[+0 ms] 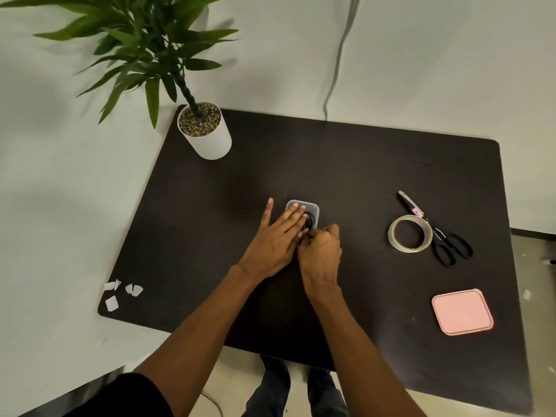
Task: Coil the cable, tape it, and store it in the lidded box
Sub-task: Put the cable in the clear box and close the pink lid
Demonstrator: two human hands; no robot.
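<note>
**Both hands at the clear box, black cable going in**

We see a wide dark table (331,164) filling most of the view, set against pale walls, with a light floor showing below its near edge. At the far left corner stands a potted plant (204,130) in a white pot, its long green leaves spreading over the wall. Near the right front edge lies the pink lid (462,312), flat and well apart from the hands. Further back on the right, a roll of clear tape (409,234) rests just beside black-handled scissors (436,228), the roll touching or overlapping the blades.

Near the table's middle sits the small clear box (303,209), open on top. Our left hand (276,239) lies flat with fingers spread, its fingertips pressing down over the box mouth. Our right hand (320,251) is curled closed just beside it, pinching the coiled black cable (310,221), which lies in the box under both sets of fingers.

A few white paper scraps (120,293) sit at the near left corner.
</note>
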